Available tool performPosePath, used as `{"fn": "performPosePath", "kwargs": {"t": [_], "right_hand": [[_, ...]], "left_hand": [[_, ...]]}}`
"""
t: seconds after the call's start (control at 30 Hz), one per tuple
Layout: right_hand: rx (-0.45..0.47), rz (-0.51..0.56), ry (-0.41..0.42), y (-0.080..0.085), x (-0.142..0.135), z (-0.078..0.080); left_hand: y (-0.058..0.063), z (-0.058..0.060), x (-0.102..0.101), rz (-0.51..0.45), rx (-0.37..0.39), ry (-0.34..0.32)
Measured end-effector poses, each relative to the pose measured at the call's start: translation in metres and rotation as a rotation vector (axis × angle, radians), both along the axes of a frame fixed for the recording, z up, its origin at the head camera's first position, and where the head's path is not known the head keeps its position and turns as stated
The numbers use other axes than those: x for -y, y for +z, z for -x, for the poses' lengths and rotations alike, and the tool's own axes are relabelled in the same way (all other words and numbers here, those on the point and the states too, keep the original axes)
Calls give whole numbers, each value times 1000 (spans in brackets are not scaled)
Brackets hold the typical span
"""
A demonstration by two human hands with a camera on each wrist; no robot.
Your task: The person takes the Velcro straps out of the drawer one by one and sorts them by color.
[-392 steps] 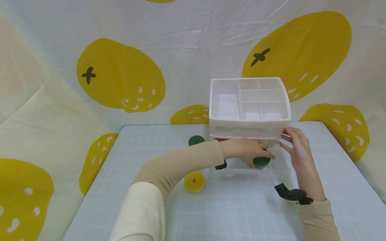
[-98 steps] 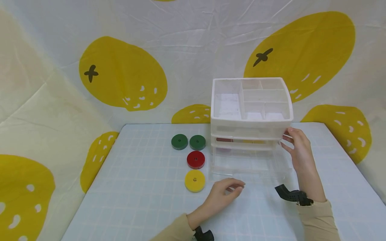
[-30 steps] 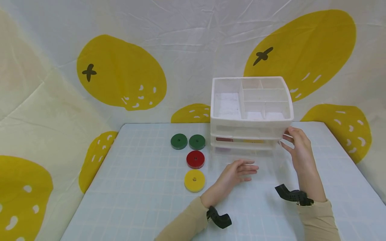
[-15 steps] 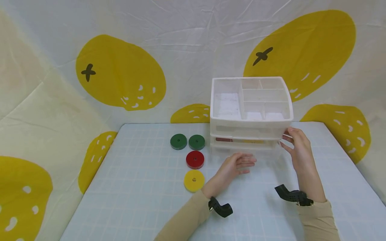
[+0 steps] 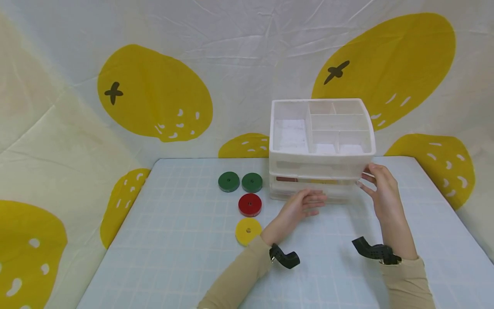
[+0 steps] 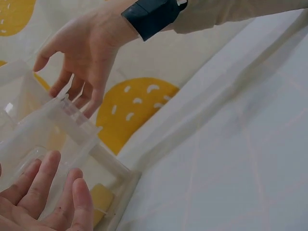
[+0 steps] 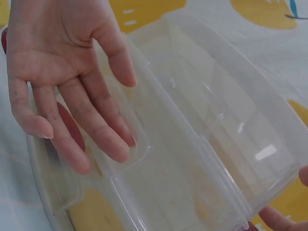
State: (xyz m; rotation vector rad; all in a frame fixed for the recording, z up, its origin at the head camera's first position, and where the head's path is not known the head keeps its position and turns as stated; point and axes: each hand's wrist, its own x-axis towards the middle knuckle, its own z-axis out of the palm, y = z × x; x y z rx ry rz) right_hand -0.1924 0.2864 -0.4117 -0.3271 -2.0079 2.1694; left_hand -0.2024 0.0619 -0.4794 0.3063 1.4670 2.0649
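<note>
A white plastic drawer organizer [image 5: 322, 161] stands at the back right of the table. In front of its clear bottom drawer [image 5: 339, 199] is my left hand [image 5: 295, 212], its fingers extended and close against the drawer front. The right wrist view shows that left hand [image 7: 67, 86] palm up, with nothing in it. My right hand [image 5: 383, 195] rests its fingertips on the organizer's right side, fingers loosely bent, as the left wrist view also shows. Two green discs [image 5: 229, 182], a red disc [image 5: 250, 204] and a yellow disc [image 5: 248, 231] lie left of the organizer.
Through the organizer's clear front, a red piece [image 7: 72, 127] and a yellow piece [image 7: 96, 211] show inside. Its top tray [image 5: 289, 133] is split into several compartments. A white cloth with yellow fruit prints [image 5: 154, 94] hangs behind the table [image 5: 173, 257].
A green disc and the red disc came to lie on the table earlier. Since then the bottom drawer, pulled out before, has slid inward while my left hand moved toward the organizer. My right hand stayed put.
</note>
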Motion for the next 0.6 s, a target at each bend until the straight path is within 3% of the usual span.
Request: {"fn": "performPosePath", "kwargs": {"t": [0.6], "right_hand": [[-19, -3, 18, -2, -2, -2]], "left_hand": [[1, 15, -5, -7, 52, 40]]}}
